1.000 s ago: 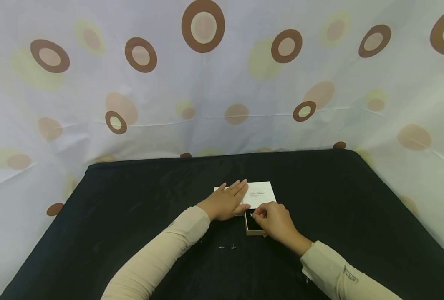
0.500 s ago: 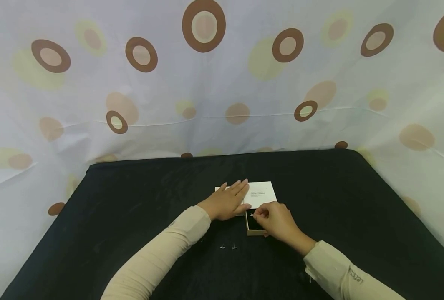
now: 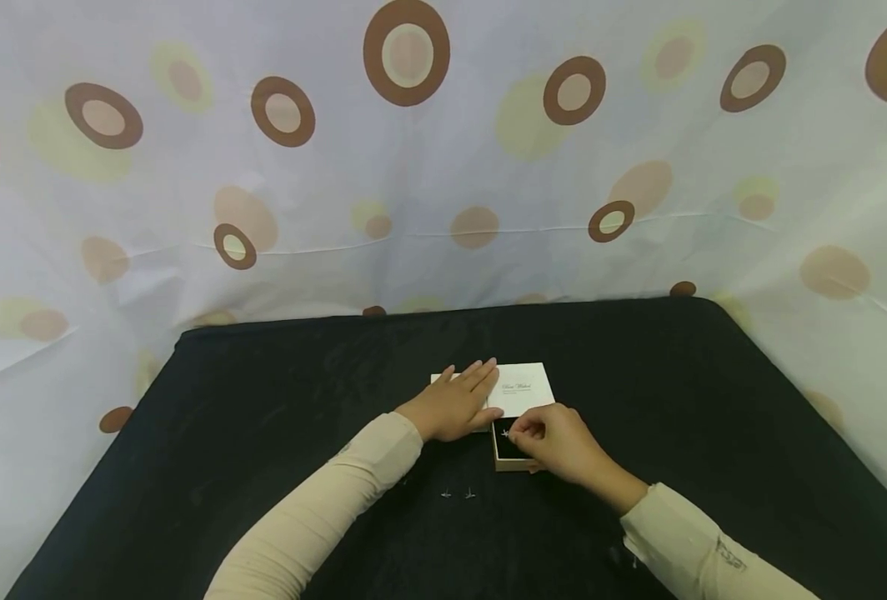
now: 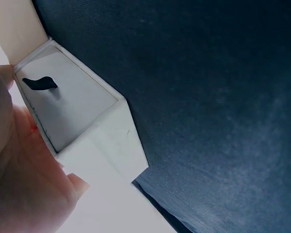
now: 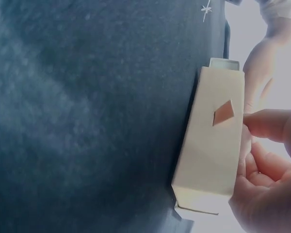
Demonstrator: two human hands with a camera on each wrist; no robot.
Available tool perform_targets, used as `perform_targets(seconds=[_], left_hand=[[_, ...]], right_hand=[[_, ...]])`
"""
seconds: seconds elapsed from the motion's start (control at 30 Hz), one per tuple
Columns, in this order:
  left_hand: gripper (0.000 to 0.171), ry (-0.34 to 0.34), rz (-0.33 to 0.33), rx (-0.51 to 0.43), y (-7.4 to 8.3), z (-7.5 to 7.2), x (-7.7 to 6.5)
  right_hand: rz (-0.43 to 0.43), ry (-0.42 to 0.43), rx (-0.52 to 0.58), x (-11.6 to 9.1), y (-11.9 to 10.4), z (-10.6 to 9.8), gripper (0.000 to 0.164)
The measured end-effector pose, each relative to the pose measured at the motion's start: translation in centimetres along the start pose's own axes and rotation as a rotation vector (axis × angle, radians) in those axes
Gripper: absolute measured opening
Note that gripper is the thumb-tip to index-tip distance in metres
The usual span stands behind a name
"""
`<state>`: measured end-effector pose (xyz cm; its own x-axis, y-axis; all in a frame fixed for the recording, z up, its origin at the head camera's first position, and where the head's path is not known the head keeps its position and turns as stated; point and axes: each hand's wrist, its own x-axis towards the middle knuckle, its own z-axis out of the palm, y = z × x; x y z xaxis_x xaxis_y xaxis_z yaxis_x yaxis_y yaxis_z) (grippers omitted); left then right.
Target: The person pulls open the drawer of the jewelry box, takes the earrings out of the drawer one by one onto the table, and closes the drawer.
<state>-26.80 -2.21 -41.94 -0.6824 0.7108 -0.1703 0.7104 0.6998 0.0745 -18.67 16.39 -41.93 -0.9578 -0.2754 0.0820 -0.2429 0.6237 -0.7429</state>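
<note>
In the head view a small jewellery box with a black inside lies open, its white printed lid behind it. My left hand rests with straight fingers on the lid's left part and on another white piece beside it. With thumb and forefinger, my right hand pinches a tiny silver star-shaped earring at the black insert. The left wrist view shows a white box tray with a dark ribbon tab. A cream box side hides part of my right hand's fingers in the right wrist view.
Two small silver earrings lie on the black cloth in front of the box. One star earring also shows at the top of the right wrist view. A patterned curtain hangs behind the table.
My right hand shifts slightly right and down, the wrist and sleeve moving more than the fingertips. The pinched earring dips a little. My left hand stays where it was.
</note>
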Motion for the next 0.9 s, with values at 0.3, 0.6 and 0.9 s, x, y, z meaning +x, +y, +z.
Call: perform_targets(seconds=[0.3, 0.6, 0.9], left_hand=[[0.068, -0.013, 0.001, 0.001, 0.0, -0.1, 0.1], [0.068, -0.005, 0.010, -0.015, 0.1, 0.0, 0.0], [0.068, 0.007, 0.004, -0.013, 0.0, 0.1, 0.0]], right_hand=[[0.004, -0.002, 0.100, -0.6, 0.2, -0.6, 0.015], [0.054, -0.059, 0.252, -1.2, -0.1, -1.1, 0.021], [0.061, -0.099, 0.261, -2.0, -0.1, -1.2, 0.019]])
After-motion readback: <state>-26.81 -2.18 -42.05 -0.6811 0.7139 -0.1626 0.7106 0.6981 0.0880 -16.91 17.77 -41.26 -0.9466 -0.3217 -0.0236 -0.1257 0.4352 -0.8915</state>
